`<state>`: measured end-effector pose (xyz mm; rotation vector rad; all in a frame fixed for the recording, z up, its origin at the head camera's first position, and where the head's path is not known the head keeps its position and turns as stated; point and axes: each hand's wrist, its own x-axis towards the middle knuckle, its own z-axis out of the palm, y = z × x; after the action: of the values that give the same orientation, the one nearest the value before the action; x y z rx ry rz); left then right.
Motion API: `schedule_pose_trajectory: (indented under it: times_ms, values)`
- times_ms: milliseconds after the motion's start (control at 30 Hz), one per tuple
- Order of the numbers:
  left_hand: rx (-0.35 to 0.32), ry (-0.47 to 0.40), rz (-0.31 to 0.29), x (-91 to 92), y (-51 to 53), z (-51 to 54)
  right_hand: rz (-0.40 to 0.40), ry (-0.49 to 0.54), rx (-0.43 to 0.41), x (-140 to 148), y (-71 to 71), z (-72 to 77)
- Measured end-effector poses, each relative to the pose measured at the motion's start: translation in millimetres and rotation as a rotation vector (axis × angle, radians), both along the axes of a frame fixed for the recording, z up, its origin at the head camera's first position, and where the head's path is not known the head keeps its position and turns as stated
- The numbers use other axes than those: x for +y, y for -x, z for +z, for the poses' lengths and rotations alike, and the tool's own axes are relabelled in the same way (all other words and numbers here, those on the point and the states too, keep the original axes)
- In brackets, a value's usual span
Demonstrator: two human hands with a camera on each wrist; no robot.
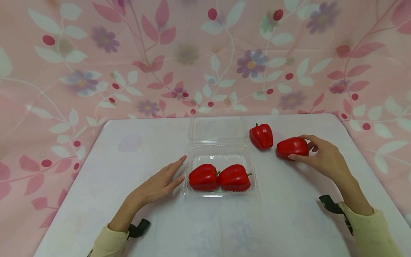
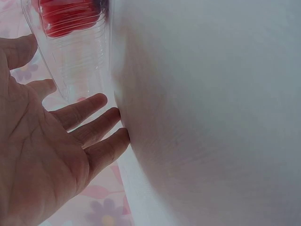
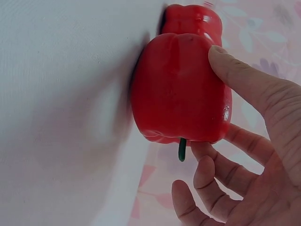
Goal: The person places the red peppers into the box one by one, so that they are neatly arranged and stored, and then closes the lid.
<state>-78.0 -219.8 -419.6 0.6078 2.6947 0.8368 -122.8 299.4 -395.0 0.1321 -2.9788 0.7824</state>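
Observation:
In the head view my right hand holds a red bell pepper at the right of the table, thumb on its near side and fingers at its far side. The right wrist view shows this pepper with its green stem toward the palm. My left hand, fingers extended, is beside the left edge of a clear plastic clamshell box. Two red bell peppers, a left one and a right one, lie side by side in the box's near half. Left wrist view: the left palm holds nothing.
Another red bell pepper lies on the white table, between the box and the held pepper. The box's clear lid lies folded back toward the far edge. Behind the table hangs a pink floral cloth.

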Motion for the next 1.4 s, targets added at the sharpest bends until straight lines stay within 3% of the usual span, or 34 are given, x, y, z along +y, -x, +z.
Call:
schedule_pose_trajectory:
  times_ms: [1400]
  values:
    - [-0.015,0.009,0.009,0.4,-0.5,-0.2,-0.016,0.053,0.074,-28,-14.8,29.3]
